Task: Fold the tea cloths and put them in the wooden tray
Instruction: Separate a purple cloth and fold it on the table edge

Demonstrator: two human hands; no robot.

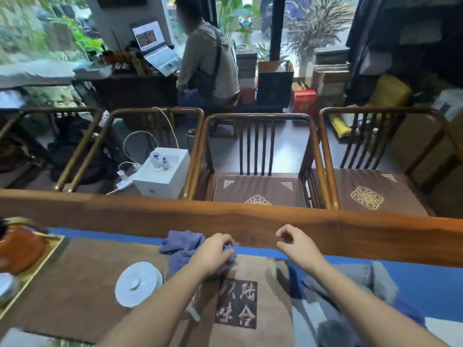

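Long wooden table, brown mat over blue runner. Tray at far left edge, holding an orange teapot. Grey cloth lies rumpled at right. Purple cloth bunched mid-table, well apart from tray. White lidded cup just beside it. Left hand pinches purple cloth's edge. Right hand empty, fingers loosely curled, above table.

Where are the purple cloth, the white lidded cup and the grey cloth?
purple cloth (181,242): head view, bunched far part beside the left hand.
white lidded cup (136,284): head view, middle of the lid.
grey cloth (350,275): head view, flat middle.
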